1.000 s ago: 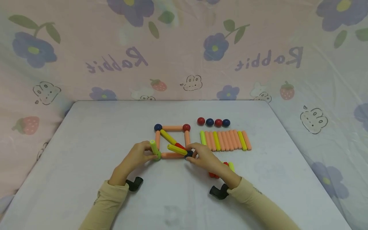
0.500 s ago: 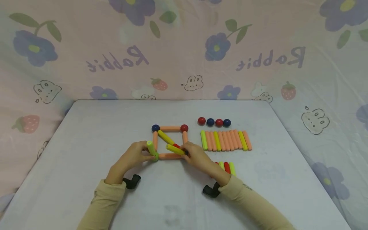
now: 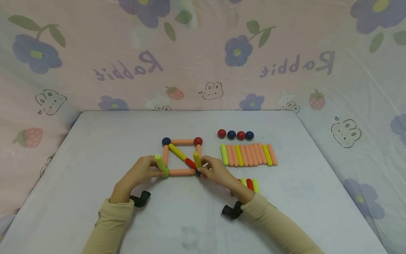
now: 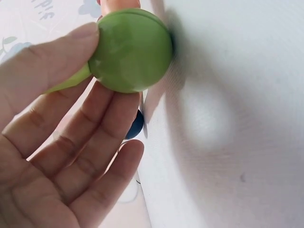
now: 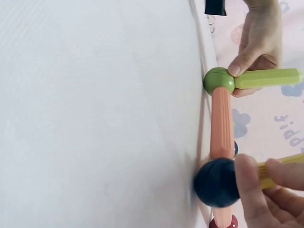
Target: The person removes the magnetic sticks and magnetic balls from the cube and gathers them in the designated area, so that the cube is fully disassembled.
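A square frame of orange rods [image 3: 182, 172] and balls lies on the table, with a yellow-and-red diagonal [image 3: 177, 152] across it. At its near left corner, my left hand [image 3: 144, 171] holds the green ball [image 4: 130, 50] between thumb and fingers; a light green rod [image 3: 160, 163] stands up from that ball. My right hand [image 3: 217, 171] pinches a yellow rod [image 3: 197, 160], which stands nearly upright at the dark blue ball [image 5: 217, 183] of the near right corner. The far corners have another blue ball [image 3: 166, 141] and a red ball [image 3: 198, 141].
Right of the frame lies a row of orange, yellow and green rods [image 3: 248, 155]. Behind it sit red and blue balls [image 3: 231, 134]. Short red and green rods [image 3: 250, 185] lie partly hidden by the right forearm. A printed curtain [image 3: 190, 70] hangs behind the table.
The yellow rod in my right hand has swung from leaning left to nearly upright. The whole frame has shifted a little left, along with both hands.
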`<state>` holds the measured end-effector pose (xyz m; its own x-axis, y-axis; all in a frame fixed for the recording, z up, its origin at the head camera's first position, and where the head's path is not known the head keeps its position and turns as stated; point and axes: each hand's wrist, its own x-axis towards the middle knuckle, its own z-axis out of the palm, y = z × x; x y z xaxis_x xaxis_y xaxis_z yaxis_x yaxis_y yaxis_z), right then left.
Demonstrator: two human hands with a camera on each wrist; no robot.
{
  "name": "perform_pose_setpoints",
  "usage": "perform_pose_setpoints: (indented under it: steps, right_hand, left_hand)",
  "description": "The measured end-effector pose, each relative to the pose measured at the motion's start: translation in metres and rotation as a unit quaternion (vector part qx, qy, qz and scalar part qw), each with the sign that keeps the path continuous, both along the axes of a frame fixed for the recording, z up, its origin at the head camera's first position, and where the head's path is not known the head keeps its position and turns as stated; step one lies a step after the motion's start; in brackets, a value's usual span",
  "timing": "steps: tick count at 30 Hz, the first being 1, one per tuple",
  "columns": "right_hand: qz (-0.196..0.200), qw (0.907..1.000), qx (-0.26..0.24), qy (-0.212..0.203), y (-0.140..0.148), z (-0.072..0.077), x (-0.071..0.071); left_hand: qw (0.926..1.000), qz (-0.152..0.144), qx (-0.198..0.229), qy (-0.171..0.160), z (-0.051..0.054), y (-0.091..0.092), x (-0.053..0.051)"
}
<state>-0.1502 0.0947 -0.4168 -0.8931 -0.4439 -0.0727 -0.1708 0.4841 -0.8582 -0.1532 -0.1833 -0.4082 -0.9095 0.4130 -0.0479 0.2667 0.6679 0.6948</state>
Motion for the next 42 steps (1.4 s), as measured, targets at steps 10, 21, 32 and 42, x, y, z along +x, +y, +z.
perform_pose_setpoints:
  steps: [10,21,32,42]
  right_hand:
    - [-0.037,0.9990,0.016,-0.020,0.011,0.011,-0.004]
    - [-0.136,0.9834,0.066,-0.100,0.034,0.012,-0.018]
    - [-0.183,0.9618,0.187,-0.082,0.036,0.016,-0.035]
    - [-0.158,0.9468,0.262,-0.100,0.031,0.014,-0.046]
  left_hand:
    - [1.0000,0.006,0.004,0.001,0.002,0.000,0.001]
    - [0.9999,0.003,-0.008,0.014,0.001,0.000,0.001]
    - [0.9997,0.002,-0.006,0.023,-0.002,0.000,0.000]
    - [0.9996,0.005,-0.013,0.024,-0.003,0.000,-0.001]
